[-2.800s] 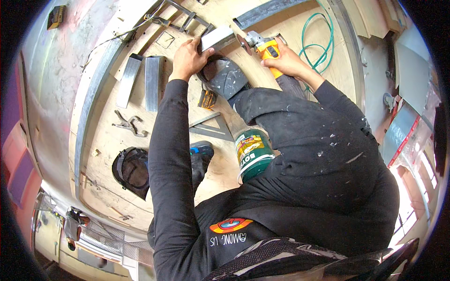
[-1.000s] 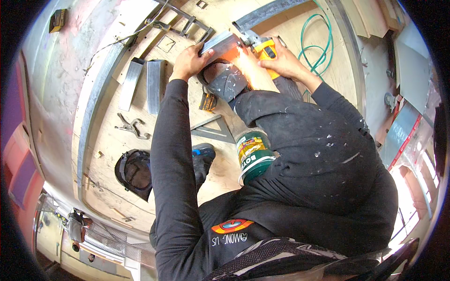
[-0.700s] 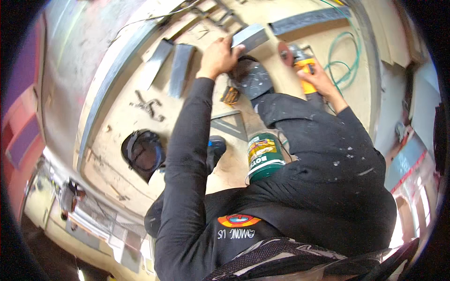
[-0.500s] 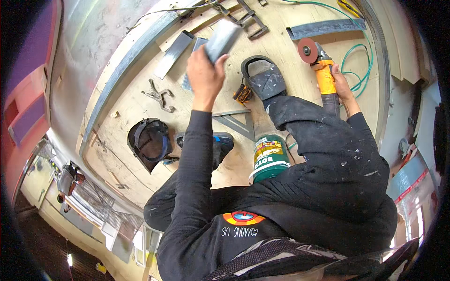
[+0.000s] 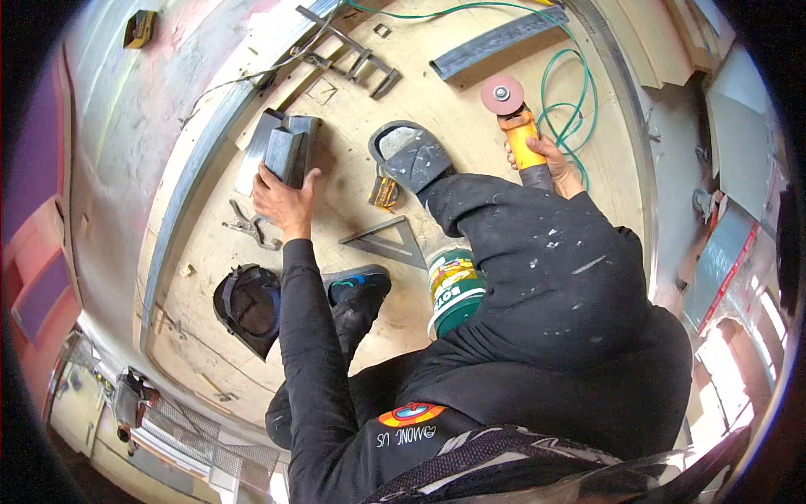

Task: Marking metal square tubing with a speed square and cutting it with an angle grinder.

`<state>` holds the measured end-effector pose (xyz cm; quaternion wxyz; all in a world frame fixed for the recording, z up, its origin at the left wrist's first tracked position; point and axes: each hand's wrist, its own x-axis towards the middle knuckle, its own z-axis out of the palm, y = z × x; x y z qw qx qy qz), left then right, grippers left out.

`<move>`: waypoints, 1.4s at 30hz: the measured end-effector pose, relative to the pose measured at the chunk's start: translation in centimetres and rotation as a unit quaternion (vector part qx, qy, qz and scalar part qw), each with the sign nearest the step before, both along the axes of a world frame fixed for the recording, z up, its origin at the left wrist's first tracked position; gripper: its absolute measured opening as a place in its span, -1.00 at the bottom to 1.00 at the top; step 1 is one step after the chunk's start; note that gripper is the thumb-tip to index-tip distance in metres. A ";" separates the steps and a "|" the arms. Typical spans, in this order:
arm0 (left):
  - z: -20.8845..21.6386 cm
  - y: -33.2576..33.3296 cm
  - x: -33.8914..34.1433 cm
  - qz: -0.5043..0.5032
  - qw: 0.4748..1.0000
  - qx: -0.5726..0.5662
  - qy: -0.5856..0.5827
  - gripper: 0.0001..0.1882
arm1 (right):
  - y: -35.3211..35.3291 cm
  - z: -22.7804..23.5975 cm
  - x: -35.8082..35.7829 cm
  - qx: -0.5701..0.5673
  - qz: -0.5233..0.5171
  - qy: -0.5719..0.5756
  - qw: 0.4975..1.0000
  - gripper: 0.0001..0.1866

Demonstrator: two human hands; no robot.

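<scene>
— What does the left hand (image 5: 284,206) have?
— A short grey box-shaped metal tube (image 5: 287,158), pinched at its near end between thumb and fingers.
— And the right hand (image 5: 546,160)?
— Wrapped around a yellow-and-black angle grinder (image 5: 522,141), its round reddish disc (image 5: 502,94) pointing far and touching no metal (whether it spins, I can't tell).
— So where does that tube lie?
— It reaches far from the grip, overlapping two others: a silvery flat-sided metal tube (image 5: 253,160) to its left and a darker grey metal tube (image 5: 306,128) to its right. I can't tell if it rests fully on them.
— How far along is it?
— I'd judge the gathering nearly done: three short lengths together on the left. The hand has not yet let go.
— Anything left over?
— A long grey metal bar (image 5: 499,44), far and well apart from both hands. Nearer, a grey metal set square (image 5: 388,242) and a steel locking clamp (image 5: 252,225) lie on the pale plywood board (image 5: 336,197), neither in a hand.
</scene>
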<state>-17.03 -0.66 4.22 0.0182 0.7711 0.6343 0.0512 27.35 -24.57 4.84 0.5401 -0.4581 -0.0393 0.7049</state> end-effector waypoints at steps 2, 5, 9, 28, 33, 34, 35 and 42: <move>0.1 0.4 0.1 0.007 1.000 -0.022 0.013 0.05 | -0.5 -0.5 0.7 -0.029 -0.027 0.010 0.999 -0.38; 0.4 1.2 -0.1 0.036 0.998 -0.045 0.036 0.12 | -0.5 -1.2 2.1 -0.042 -0.055 0.011 0.998 -0.40; 1.2 1.3 -0.2 0.076 0.997 -0.010 0.031 0.04 | 0.5 -1.3 2.3 -0.058 -0.104 0.017 0.993 -0.36; 29.9 -8.9 18.2 -0.228 0.311 -0.347 -0.855 -0.60 | -1.5 -2.8 2.9 -0.183 0.066 -0.200 0.960 -0.47; 30.8 -8.9 17.6 -0.214 0.294 -0.412 -0.836 -0.61 | -1.6 -3.6 2.8 -0.241 0.247 -0.511 0.787 -0.44; 30.7 -9.0 17.6 -0.208 0.271 -0.418 -0.842 -0.60 | -2.2 -3.9 3.3 -0.245 0.249 -0.515 0.783 -0.44; 30.7 -9.1 17.6 -0.203 0.248 -0.424 -0.847 -0.60 | -2.6 -4.0 3.9 -0.267 0.271 -0.538 0.753 -0.41; 31.3 -10.5 17.2 -0.204 0.084 -0.381 -0.898 -0.24 | -2.5 -2.8 5.3 -0.276 0.392 -0.596 0.644 -0.35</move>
